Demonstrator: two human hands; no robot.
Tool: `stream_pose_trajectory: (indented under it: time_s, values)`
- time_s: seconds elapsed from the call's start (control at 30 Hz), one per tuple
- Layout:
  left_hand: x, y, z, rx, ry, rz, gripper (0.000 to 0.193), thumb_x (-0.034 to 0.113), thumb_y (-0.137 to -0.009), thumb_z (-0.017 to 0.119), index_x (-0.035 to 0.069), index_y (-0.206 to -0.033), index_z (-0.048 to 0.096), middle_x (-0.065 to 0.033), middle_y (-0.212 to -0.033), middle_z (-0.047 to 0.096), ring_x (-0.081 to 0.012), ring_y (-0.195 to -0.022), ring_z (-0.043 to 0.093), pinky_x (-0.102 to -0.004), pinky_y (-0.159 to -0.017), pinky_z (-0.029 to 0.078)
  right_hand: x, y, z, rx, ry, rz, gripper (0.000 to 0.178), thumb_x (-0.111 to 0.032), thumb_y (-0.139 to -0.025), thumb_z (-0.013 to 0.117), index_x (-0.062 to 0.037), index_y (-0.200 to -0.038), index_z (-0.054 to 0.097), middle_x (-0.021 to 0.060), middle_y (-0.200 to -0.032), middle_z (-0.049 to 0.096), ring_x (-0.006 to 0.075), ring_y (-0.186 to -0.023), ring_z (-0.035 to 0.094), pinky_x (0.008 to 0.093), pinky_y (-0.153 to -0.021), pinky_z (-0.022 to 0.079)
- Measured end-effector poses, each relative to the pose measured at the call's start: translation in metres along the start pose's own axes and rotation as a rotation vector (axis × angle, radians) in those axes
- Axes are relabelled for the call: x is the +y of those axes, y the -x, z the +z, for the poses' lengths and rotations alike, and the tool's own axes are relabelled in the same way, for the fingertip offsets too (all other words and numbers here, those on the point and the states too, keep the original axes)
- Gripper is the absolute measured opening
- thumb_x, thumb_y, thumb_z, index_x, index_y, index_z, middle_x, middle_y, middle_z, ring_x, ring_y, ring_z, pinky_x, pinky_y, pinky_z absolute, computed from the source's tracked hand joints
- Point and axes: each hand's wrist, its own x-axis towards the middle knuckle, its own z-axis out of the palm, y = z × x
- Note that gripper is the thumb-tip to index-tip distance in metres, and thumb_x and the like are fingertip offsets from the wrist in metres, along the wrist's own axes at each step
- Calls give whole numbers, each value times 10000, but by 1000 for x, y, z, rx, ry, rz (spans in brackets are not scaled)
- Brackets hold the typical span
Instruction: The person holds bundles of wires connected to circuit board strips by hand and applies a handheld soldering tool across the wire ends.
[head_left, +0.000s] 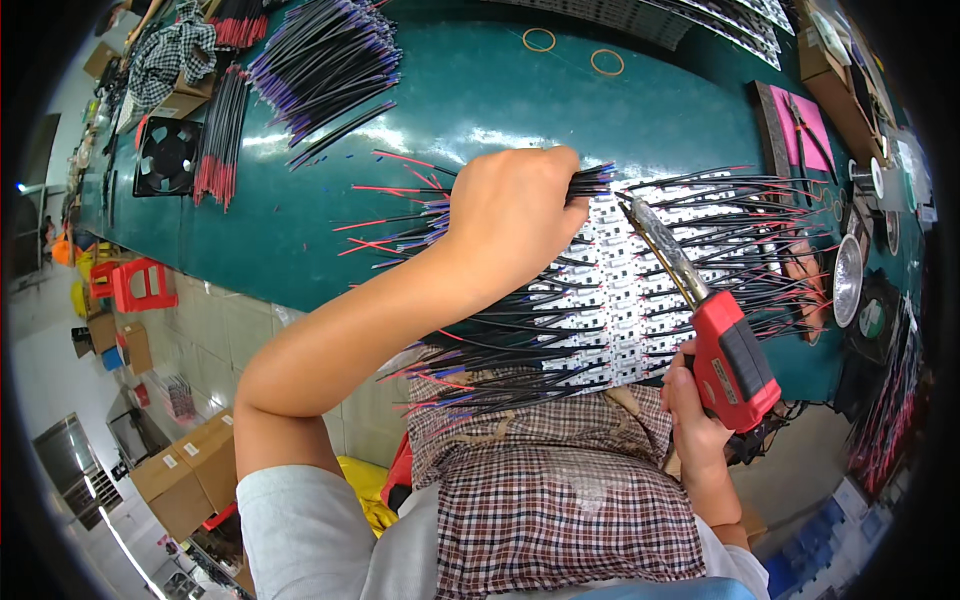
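Note:
My left hand (512,205) is closed round a small bundle of black wires (594,180), whose ends stick out past the fingers at the far edge of a white circuit board panel (622,290). In my right hand (692,415) is a red and black soldering gun (732,360). Its tip points up and left, close to the ends of the held wires; whether it touches anything I cannot tell. Rows of black wires (525,335) with red and blue ends run out from both sides of the panel, some hidden under my left forearm.
On the green table (440,95) lie a large pile of black wires (325,65), a red-ended bundle (222,140), a black fan (167,157) and two rubber bands (607,62). Pliers (800,130) rest on a pink pad at right, near a round metal dish (848,280).

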Motion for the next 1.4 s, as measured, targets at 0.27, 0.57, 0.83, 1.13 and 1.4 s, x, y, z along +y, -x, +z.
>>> stream_pose_trajectory:
  time_s: [0.27, 0.57, 0.83, 1.13, 1.4]
  values:
    - [-4, 1, 5, -11, -35, 5, 189, 174, -728, 739, 17, -773, 642, -153, -652, 642, -350, -648, 646, -442, -595, 510, 8, -8, 6, 16, 69, -11, 151, 6, -916, 590, 22, -1063, 559, 37, -766, 557, 64, -505, 461, 234, -461, 397]
    - [-2, 2, 7, -8, -23, 2, 196, 171, -716, 747, 13, -764, 642, -160, -658, 639, -356, -651, 644, -445, -598, 512, 4, -12, 8, 18, 133, -21, 91, 5, -908, 588, 17, -994, 561, 35, -741, 543, 68, -494, 467, 224, -441, 384]
    - [0, -1, 7, -13, -30, 21, 206, 168, -704, 749, 10, -726, 618, -168, -661, 637, -362, -658, 642, -443, -603, 514, 6, -15, 8, 31, 148, -42, 107, 10, -907, 588, 22, -1010, 564, 32, -738, 548, 69, -502, 476, 225, -444, 381]
    - [1, -1, 9, -14, -49, 44, 214, 170, -701, 753, 13, -705, 608, -153, -662, 642, -349, -654, 646, -438, -610, 515, 0, -15, 10, 32, 107, 38, 146, -6, -917, 595, 22, -1056, 561, 35, -722, 554, 62, -495, 460, 228, -444, 384]
    - [5, -3, 9, -40, -70, 30, 206, 169, -706, 746, 15, -699, 610, -158, -666, 643, -348, -659, 650, -437, -618, 520, 1, -13, 6, 31, 99, 48, 164, -19, -924, 599, 27, -1076, 559, 30, -691, 535, 57, -466, 432, 224, -439, 378]
